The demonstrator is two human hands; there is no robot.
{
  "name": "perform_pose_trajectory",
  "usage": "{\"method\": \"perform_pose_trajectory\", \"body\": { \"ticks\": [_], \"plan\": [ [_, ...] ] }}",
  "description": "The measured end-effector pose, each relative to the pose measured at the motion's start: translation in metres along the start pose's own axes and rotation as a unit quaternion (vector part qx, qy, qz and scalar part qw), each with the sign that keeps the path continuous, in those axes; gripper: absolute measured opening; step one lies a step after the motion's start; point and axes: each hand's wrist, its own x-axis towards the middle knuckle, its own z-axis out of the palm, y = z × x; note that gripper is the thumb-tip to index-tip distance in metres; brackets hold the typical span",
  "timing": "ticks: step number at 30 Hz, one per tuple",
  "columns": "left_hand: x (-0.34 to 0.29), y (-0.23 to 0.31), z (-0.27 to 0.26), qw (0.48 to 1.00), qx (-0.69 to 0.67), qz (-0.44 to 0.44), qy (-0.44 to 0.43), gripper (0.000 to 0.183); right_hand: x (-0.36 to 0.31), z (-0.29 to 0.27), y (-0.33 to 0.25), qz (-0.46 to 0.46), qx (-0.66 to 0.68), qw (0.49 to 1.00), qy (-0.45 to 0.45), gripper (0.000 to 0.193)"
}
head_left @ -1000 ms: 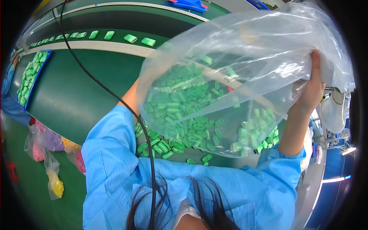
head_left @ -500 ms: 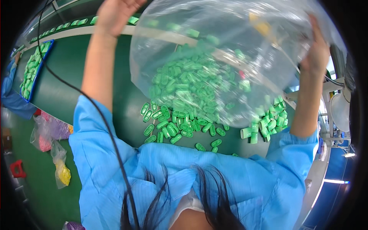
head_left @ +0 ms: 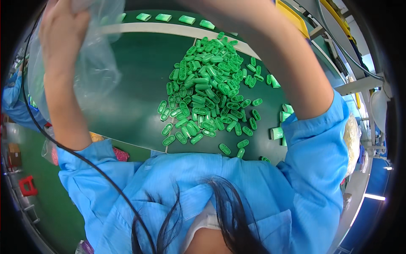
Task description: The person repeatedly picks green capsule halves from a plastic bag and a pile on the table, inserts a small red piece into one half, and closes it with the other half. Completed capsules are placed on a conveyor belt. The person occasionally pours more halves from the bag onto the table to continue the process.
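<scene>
At the upper left, my left hand (head_left: pixel 63 38) is closed on a clear plastic bag (head_left: pixel 95 63), which hangs crumpled around the hand and over the table. My right forearm (head_left: pixel 279 46) reaches up across the upper right, and its hand lies beyond the top edge. Below and between my arms a heap of small green oblong plastic pieces (head_left: pixel 207 80) lies on the dark green tabletop (head_left: pixel 135 97), some scattered toward me. Nearest my right sleeve are several larger light-green tube-like pieces (head_left: pixel 277 133), partly covered by the sleeve.
A row of light-green pieces (head_left: pixel 163 17) runs along the far side behind a pale strip (head_left: pixel 169 28). A yellow tray (head_left: pixel 292 17) stands at the far right. A black cable (head_left: pixel 91 165) crosses at left. Another person's blue sleeve (head_left: pixel 19 97) shows at the left edge.
The plastic bag has moved from above the heap to the left, uncovering the pieces. My left hand has shifted left and closed on it. My right arm has swung inward and up, its hand leaving view.
</scene>
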Motion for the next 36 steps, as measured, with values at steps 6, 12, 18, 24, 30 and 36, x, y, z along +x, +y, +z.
{"method": "perform_pose_trajectory", "body": {
  "ticks": [6,12,18,24,30,36],
  "plan": [
    [-0.097,-0.105,0.044,0.977,0.029,-0.088,-0.19,0.061,-0.177,-0.035,0.017,0.02,-0.201,0.961,-0.188,0.026],
    [-0.146,-0.147,0.056,0.913,-0.007,-0.126,-0.388,0.062,-0.274,-0.02,0.029,0.039,-0.254,0.939,-0.23,0.033],
    [-0.108,-0.135,-0.041,0.981,-0.033,-0.188,-0.026,0.043,-0.268,-0.009,0.056,0.016,-0.328,0.927,-0.182,0.031],
    [-0.124,-0.117,-0.195,0.936,-0.163,-0.312,-0.017,0.024,-0.268,-0.001,0.05,-0.031,-0.345,0.931,-0.111,0.029],
    [-0.164,-0.079,-0.31,0.771,-0.225,-0.409,-0.434,0.029,-0.274,0.005,0.052,-0.032,-0.32,0.939,-0.122,0.025],
    [-0.329,-0.106,-0.339,0.62,-0.073,-0.546,-0.558,0.04,-0.275,0.005,0.05,-0.025,-0.335,0.935,-0.111,0.022]
  ]
}}
